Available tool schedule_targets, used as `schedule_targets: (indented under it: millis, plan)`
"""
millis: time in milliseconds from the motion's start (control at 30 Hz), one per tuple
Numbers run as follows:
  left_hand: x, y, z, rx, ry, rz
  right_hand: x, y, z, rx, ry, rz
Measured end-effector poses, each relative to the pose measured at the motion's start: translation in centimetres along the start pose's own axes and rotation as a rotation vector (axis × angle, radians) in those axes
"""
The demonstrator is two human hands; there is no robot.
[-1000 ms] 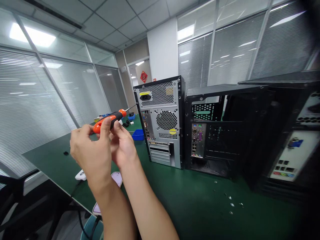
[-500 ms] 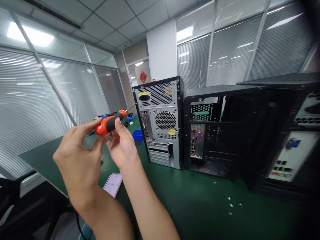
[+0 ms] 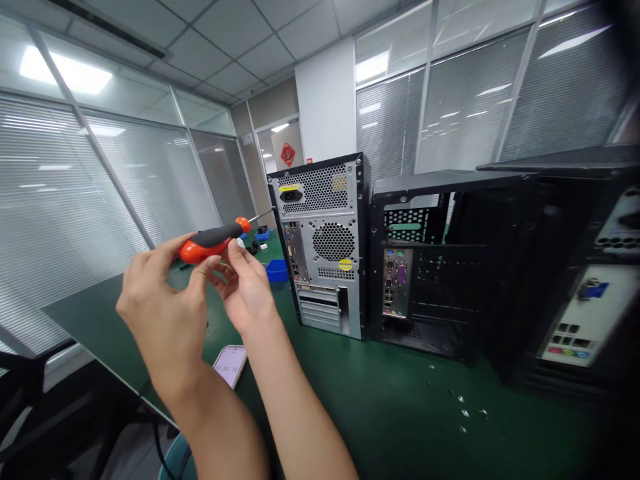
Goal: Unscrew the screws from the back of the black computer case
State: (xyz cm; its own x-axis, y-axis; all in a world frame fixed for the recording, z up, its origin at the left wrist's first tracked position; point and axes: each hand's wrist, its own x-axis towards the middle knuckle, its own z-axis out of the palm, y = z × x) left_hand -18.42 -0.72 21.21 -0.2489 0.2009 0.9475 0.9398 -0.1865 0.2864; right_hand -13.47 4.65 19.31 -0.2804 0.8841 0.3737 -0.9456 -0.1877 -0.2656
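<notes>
A screwdriver (image 3: 213, 239) with an orange and black handle is held almost level, its shaft pointing right. The tip meets the left rear edge of a computer case (image 3: 320, 220), near the top; the exact contact point is too small to make out. My left hand (image 3: 167, 300) grips the butt of the handle between thumb and fingers. Closer to the shaft, my right hand (image 3: 247, 287) has its thumb against the handle's underside, with its other fingers curled and partly hidden. The silver back panel of the case faces me.
To the right stand a second, opened case (image 3: 425, 267) and a third black case (image 3: 565, 280). Several loose screws (image 3: 463, 413) lie on the green table (image 3: 390, 413). A phone (image 3: 231, 365) lies beneath my wrists. Blue trays (image 3: 277, 271) sit behind my hands.
The screwdriver handle has turned about its axis, now showing black on top and orange below. My left hand's fingers have shifted with it, while the tip stays at the case edge.
</notes>
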Motion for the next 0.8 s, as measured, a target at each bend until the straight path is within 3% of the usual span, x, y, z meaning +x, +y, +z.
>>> schedule_targets:
  millis: [300,533,800]
  plan:
    - [0.2,-0.7,0.8,-0.019,-0.006,-0.142,-0.2,0.3,0.3,-0.015,-0.026,0.043]
    - [0.2,-0.7,1.4,0.015,0.053,-0.203,-0.3,0.7,0.5,-0.032,-0.146,0.044]
    - [0.3,-0.4,1.4,0.064,0.029,-0.265,-0.4,0.3,0.7,0.006,-0.205,0.076]
